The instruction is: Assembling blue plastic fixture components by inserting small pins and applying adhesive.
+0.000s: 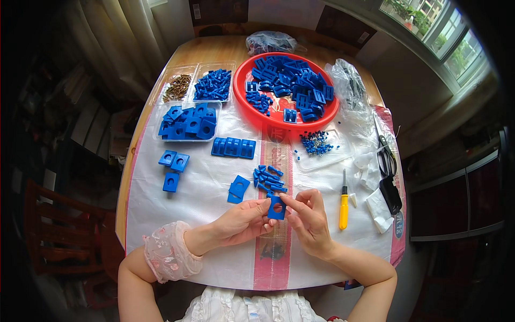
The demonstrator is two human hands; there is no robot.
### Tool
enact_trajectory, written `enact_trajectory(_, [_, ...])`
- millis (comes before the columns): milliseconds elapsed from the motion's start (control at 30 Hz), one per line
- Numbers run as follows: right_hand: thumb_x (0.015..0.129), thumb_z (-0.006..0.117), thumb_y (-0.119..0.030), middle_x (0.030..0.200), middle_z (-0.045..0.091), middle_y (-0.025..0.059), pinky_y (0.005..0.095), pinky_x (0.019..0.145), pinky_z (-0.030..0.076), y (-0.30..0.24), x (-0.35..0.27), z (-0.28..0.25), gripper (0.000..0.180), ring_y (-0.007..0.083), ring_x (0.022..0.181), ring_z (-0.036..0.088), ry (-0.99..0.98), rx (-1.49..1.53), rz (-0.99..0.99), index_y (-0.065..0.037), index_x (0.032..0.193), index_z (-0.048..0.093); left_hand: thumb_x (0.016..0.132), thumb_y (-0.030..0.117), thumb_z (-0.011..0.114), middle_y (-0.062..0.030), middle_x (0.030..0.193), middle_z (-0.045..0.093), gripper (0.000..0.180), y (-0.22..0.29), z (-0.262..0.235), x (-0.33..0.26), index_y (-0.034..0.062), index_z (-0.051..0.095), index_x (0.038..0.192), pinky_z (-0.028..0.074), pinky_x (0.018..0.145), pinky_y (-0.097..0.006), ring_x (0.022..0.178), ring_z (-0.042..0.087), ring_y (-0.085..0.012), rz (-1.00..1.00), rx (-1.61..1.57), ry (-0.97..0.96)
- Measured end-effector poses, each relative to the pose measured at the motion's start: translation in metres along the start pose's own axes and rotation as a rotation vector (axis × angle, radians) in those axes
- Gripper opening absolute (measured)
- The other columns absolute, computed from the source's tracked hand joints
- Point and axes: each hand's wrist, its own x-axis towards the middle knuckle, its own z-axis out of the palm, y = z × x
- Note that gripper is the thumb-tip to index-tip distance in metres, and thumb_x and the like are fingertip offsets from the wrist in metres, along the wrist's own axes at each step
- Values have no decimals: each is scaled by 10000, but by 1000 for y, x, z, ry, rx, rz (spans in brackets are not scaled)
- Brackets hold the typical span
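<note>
Close in front of me, my left hand pinches a small blue plastic plate with a round hole by its left side. My right hand has its index fingertip against the plate's upper right corner, the other fingers curled at its right edge. Whether a smaller piece sits under that fingertip cannot be made out. Just beyond the hands lies a loose pile of small blue pegs. Two flat blue plates with holes overlap to the left of that pile.
Blue assembled blocks and a row of blue clips lie at left. Behind are a tub of plates, trays of screws and pegs, and a red basin. Right: tiny parts, yellow screwdriver, scissors.
</note>
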Motion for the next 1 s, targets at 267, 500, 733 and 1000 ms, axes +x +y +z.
enact_trajectory(267, [848, 645, -76, 898, 536, 66, 324, 759, 394, 11, -6, -5, 212, 209, 873, 469, 42, 81, -117, -78, 1037, 741, 1045, 288, 443, -32, 1022, 599, 378, 0, 4, 0, 12, 513, 1294, 485, 801, -243, 871, 544, -91, 1, -6, 21])
enact_trajectory(500, [867, 615, -202, 1386, 435, 164, 457, 1016, 327, 0, 3, -6, 387, 332, 1252, 364, -146, -5, -93, -123, 1243, 659, 1043, 321, 437, -23, 1062, 599, 414, -3, -5, 2, 19, 498, 1320, 453, 788, -254, 864, 519, -82, -6, 40, -23])
enact_trajectory(733, [829, 623, -130, 1283, 530, 151, 472, 1014, 335, 5, 0, -12, 184, 350, 1228, 394, -85, 2, -208, -94, 974, 731, 1050, 321, 416, -17, 1082, 588, 438, 3, 9, -1, 14, 464, 1358, 440, 742, -240, 851, 514, -77, -9, 67, 19])
enact_trajectory(1000, [789, 652, 38, 1077, 604, 108, 365, 828, 439, 3, 1, -3, 188, 279, 1039, 521, 101, 73, -124, -54, 949, 688, 1052, 277, 432, -53, 1189, 597, 437, 2, 1, 0, 6, 437, 1395, 457, 794, -238, 870, 518, -73, 7, 14, -44])
